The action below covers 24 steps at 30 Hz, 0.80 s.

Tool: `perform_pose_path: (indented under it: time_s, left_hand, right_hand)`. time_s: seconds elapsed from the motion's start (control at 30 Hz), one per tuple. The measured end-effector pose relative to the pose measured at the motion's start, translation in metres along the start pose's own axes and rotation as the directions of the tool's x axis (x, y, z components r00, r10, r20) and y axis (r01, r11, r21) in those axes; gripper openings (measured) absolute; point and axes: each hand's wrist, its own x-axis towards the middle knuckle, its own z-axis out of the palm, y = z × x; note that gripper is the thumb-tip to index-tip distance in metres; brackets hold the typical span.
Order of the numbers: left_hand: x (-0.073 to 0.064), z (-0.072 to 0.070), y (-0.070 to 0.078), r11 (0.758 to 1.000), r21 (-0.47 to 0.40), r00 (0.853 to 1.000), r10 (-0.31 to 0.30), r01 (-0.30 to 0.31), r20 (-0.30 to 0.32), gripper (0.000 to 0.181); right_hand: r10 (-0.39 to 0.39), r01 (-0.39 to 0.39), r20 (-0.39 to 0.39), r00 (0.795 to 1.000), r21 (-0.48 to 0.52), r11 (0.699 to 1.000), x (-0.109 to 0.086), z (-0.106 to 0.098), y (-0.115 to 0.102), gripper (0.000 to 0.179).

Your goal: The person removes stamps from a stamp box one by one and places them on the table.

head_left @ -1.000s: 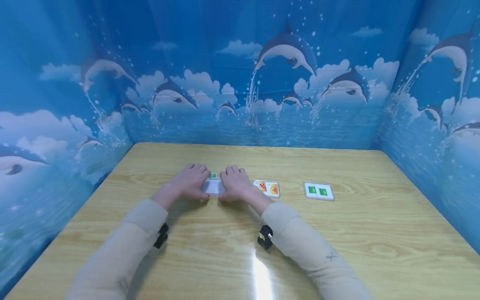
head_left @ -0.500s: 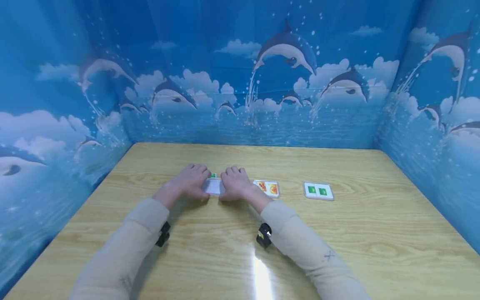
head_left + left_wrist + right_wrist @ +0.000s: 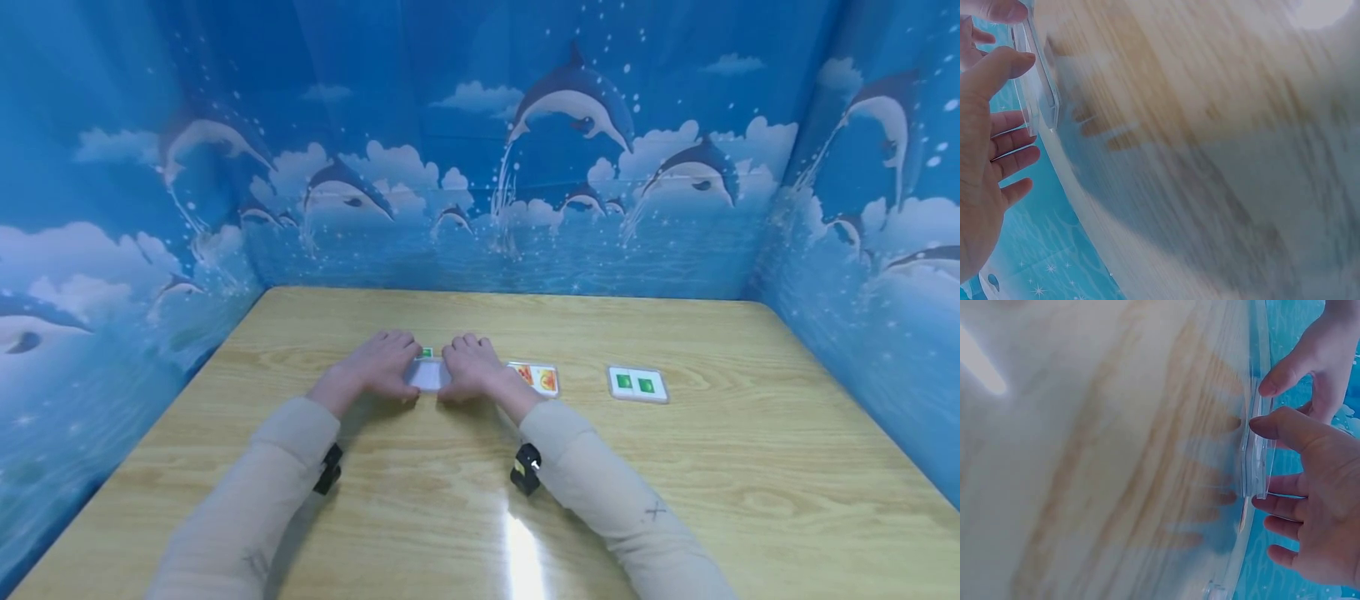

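My left hand [image 3: 381, 363] and right hand [image 3: 474, 368] pinch the two ends of a flat, clear plastic case [image 3: 427, 375] with a pale face, low over the table. Each thumb presses its near edge while fingers reach to the far side. In the left wrist view the clear case [image 3: 1038, 84] shows thin layers lying one against another. From the right wrist, the case's edge [image 3: 1255, 465] appears between thumb and fingers. Just beyond it a green-pictured card [image 3: 427, 352] peeks out, mostly hidden by the hands and case.
Right of my hands lies a clear-edged card case [image 3: 536, 377] with orange-red pictures, partly behind the right wrist. Farther right is another case [image 3: 637, 383] with two green squares. Dolphin-print curtains [image 3: 480, 167] enclose the wooden table [image 3: 750, 483] at the back and sides.
Both hands keep their hold on the plastic case almost unmoved. The forearms shift only very slightly, and the other cases stay put.
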Motion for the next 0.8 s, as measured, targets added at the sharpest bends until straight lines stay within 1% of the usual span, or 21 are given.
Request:
perform_pose_path:
  time_s: [0.17,0.37,0.6,0.8]
  left_hand:
    - [0.0007,0.0007,0.0025,1.0,-0.016,0.999,-0.019,0.02,0.042,0.061]
    - [0.0011,0.0022,0.0047,0.999,-0.006,0.995,-0.051,0.052,0.085,0.061]
    - [0.0018,-0.0009,0.005,0.999,-0.014,0.995,-0.05,0.052,0.085,0.061]
    - [0.003,-0.0004,0.0044,0.999,-0.017,0.995,-0.05,0.051,0.086,0.061]
  right_hand:
    - [-0.004,0.004,0.021,1.0,0.011,1.0,0.0007,0.0006,0.0011,0.066]
    - [-0.011,0.01,0.04,0.999,0.025,1.0,0.0013,0.0025,0.0018,0.066]
    - [-0.011,0.01,0.04,0.999,0.029,1.0,0.0023,0.0009,0.0028,0.065]
    - [-0.015,0.013,0.036,0.999,0.036,0.999,0.0031,0.0011,0.0037,0.062]
